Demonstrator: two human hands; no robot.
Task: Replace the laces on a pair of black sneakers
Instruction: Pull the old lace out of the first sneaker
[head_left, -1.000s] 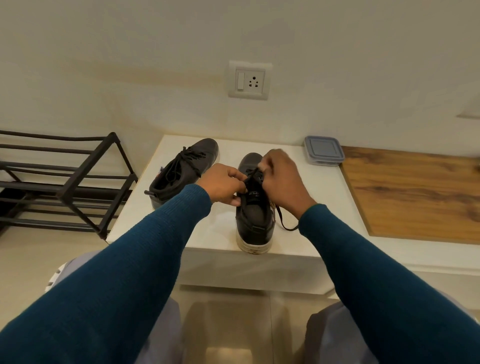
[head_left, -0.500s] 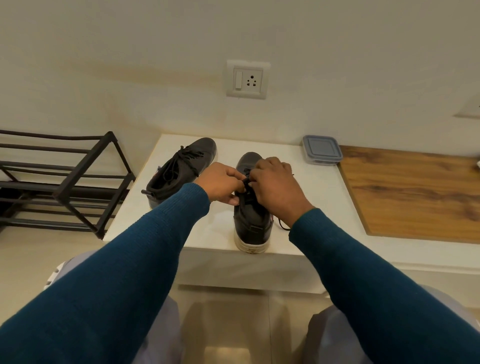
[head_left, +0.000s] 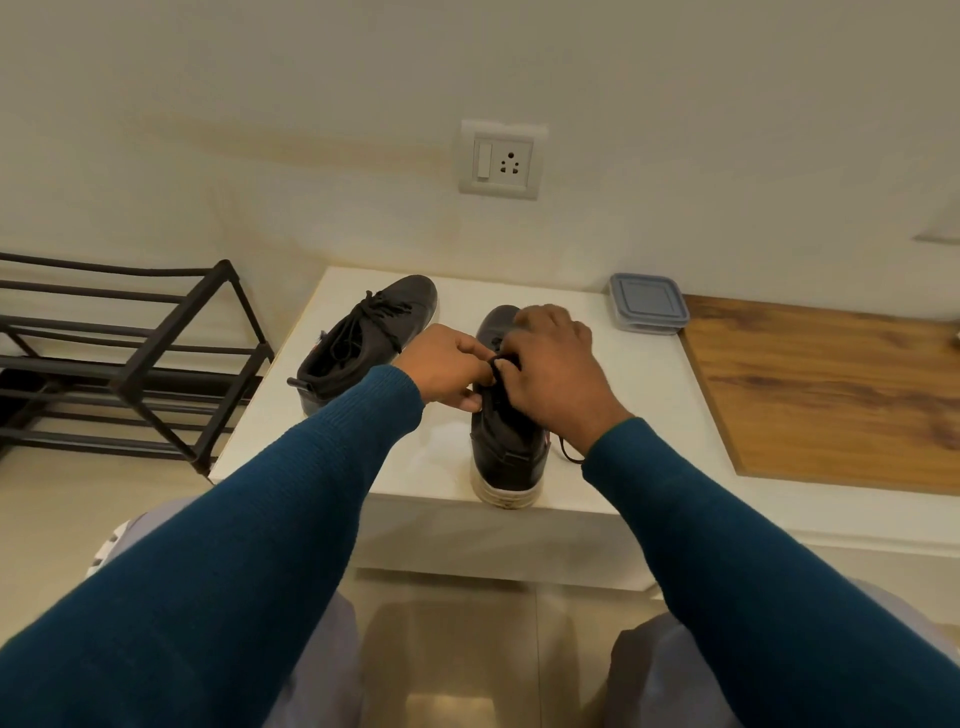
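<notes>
Two black sneakers stand on a low white ledge (head_left: 613, 374). The right sneaker (head_left: 506, 452) has its white-soled heel at the ledge's front edge. My left hand (head_left: 447, 366) and my right hand (head_left: 550, 364) meet over its tongue, and both pinch its black lace (head_left: 498, 360). A loose loop of that lace shows beside my right wrist. The left sneaker (head_left: 363, 340) lies angled to the left, laced, with no hand on it. My hands hide the eyelets of the right sneaker.
A grey lidded plastic box (head_left: 647, 301) sits at the back of the ledge. A wooden panel (head_left: 831, 389) covers the ledge to the right. A black metal shoe rack (head_left: 130, 358) stands on the floor to the left. A wall socket (head_left: 501, 160) is above.
My right hand has dropped lower and closer to my left hand over the shoe's tongue. The loose lace loop by my right wrist looks shorter. The left sneaker has not moved.
</notes>
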